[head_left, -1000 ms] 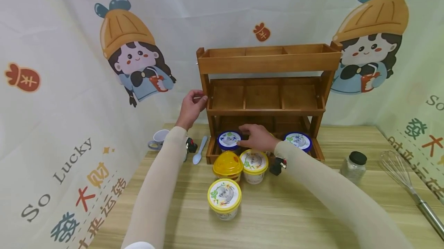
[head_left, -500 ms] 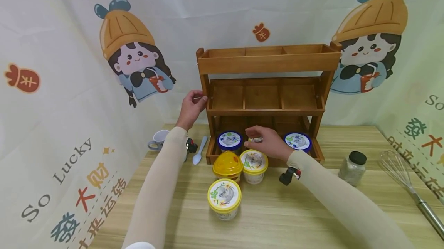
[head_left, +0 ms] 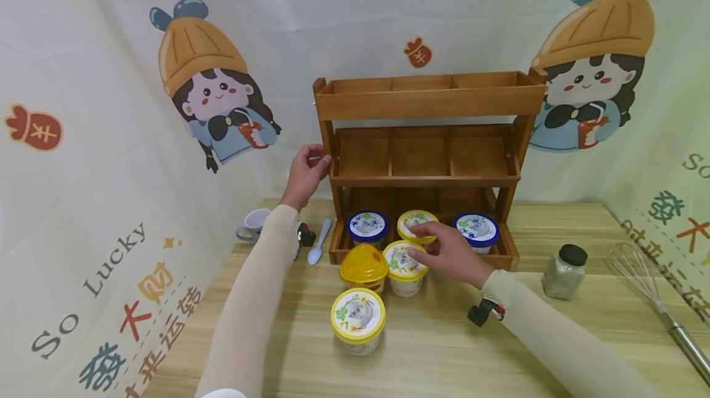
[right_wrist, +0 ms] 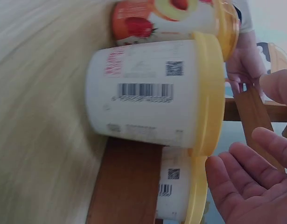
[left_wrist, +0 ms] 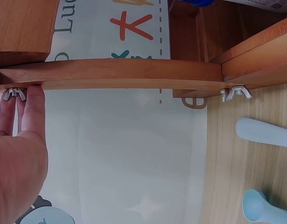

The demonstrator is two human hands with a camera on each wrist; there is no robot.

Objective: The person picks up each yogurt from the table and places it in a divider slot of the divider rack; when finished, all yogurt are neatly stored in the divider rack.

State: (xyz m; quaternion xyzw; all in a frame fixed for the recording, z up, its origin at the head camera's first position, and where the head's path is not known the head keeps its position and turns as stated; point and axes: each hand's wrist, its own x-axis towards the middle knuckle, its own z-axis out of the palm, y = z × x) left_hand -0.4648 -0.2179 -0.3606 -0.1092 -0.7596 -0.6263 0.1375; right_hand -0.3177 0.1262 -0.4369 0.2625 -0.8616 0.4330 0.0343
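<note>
My left hand (head_left: 307, 176) holds the left upright of a brown wooden three-tier rack (head_left: 429, 102); in the left wrist view its fingers (left_wrist: 33, 112) reach the post beside a wing nut. My right hand (head_left: 452, 250) hovers, fingers spread and holding nothing, over a yellow-lidded tub (head_left: 406, 262) just in front of the rack. Its fingertips overlap another yellow-lidded tub (head_left: 417, 223) in the middle of the bottom tier. Blue-lidded tubs stand left (head_left: 367, 225) and right (head_left: 477, 228) of that one. In the right wrist view, the front tub's barcode side (right_wrist: 143, 98) faces the camera.
A cup with a domed yellow lid (head_left: 363, 265) stands beside the front tub, and a third yellow-lidded tub (head_left: 358, 318) sits nearer me. Left are a mug (head_left: 256, 219) and a pale blue spoon (head_left: 320, 244); right, a black-capped jar (head_left: 566, 272) and a whisk (head_left: 660, 305).
My right hand has drawn back from the bottom tier, toward me and right, uncovering the middle yellow-lidded tub there. The left hand stays at the rack's upright.
</note>
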